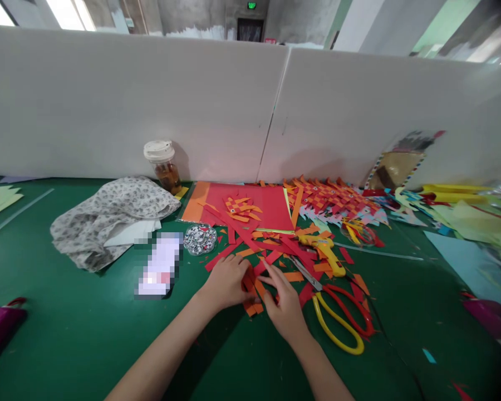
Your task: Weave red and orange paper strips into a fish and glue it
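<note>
My left hand (230,281) curls over some orange and red paper strips (250,308) at the near middle of the green table. From the other side my right hand (283,298) presses the same strips, its fingers closed on them. The strips cross one another between the hands, partly hidden by the fingers. Right of my right hand lie scissors (340,320) with red and yellow handles, and a yellow glue gun (328,252). Beyond the hands, a woven orange and red paper fish (242,209) rests on red paper sheets (271,203).
A round case of googly eyes (199,239) and a blurred phone (159,266) lie left. Behind them are a patterned cloth (104,223) and a lidded cup (163,167). Several woven fish (332,195) are piled at the back right. A white partition (129,100) borders the table (87,340).
</note>
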The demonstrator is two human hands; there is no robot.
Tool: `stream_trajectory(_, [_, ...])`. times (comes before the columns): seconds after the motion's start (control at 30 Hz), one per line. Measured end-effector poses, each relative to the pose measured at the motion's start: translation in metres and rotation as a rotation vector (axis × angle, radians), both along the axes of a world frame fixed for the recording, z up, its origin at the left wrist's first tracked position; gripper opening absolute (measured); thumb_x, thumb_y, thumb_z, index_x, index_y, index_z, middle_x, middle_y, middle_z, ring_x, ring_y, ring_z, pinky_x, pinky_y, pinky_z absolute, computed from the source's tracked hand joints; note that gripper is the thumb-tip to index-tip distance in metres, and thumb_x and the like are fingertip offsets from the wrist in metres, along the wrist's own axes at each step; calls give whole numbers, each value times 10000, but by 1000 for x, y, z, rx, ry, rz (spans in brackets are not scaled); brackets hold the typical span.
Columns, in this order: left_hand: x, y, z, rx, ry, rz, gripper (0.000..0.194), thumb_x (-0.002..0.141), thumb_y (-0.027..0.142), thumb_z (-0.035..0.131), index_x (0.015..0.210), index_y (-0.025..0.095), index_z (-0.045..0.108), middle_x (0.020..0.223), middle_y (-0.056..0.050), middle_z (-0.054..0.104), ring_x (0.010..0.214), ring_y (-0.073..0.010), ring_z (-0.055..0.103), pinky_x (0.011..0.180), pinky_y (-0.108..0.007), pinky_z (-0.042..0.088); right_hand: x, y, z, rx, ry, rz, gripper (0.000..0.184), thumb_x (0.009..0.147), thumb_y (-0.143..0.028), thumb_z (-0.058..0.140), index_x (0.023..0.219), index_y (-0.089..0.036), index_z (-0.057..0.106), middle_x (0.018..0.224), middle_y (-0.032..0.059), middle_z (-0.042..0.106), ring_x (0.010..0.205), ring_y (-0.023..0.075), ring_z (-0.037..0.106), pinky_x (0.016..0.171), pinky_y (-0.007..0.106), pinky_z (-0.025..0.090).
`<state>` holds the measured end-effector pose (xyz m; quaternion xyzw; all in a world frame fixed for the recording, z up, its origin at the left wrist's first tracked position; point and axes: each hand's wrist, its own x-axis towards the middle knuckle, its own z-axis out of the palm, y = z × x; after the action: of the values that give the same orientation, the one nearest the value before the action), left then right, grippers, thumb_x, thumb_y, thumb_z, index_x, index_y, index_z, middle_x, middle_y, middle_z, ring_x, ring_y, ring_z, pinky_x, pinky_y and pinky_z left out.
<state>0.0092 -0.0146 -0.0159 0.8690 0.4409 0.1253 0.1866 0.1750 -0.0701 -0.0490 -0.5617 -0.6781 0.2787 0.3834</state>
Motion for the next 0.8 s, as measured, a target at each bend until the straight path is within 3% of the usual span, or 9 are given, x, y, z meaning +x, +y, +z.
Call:
stream_trajectory(0.17, [-5,13,3,-98,-38,-58,316,690,426,662,865,173,594,886,-91,630,878,-286,585,722,-361,452,1,0,-2,7,-4,-8,592,777,-68,400,1338,-251,369,1339,115,424,992,203,630,832,349,536])
stream_trajectory(0.33, [-15,24,11,-230,-118,-148,167,826,318,510,842,185,610,814,-39,651,754,-194,611,643,-270,450,0,0,-1,27,-31,-25,557,784,-97,422,1324,-230,392,1316,126,450,982,210,634,837,355,532])
stream_trajectory(0.47, [-22,28,13,-294,-185,-171,176,861,232,427,895,193,595,838,-22,659,740,-159,612,653,-243,444,-1,0,0,42,-62,-28,503,811,-147,443,1308,-218,411,1293,136,475,968,215,639,827,361,536])
stream_trajectory(0.8, [-25,33,11,-362,-226,-120,294,892,216,322,1051,207,569,998,-53,658,908,-196,616,798,-291,449,-2,-2,6,108,-231,2,439,827,-184,441,1265,-207,450,1204,114,570,1015,224,611,837,365,524])
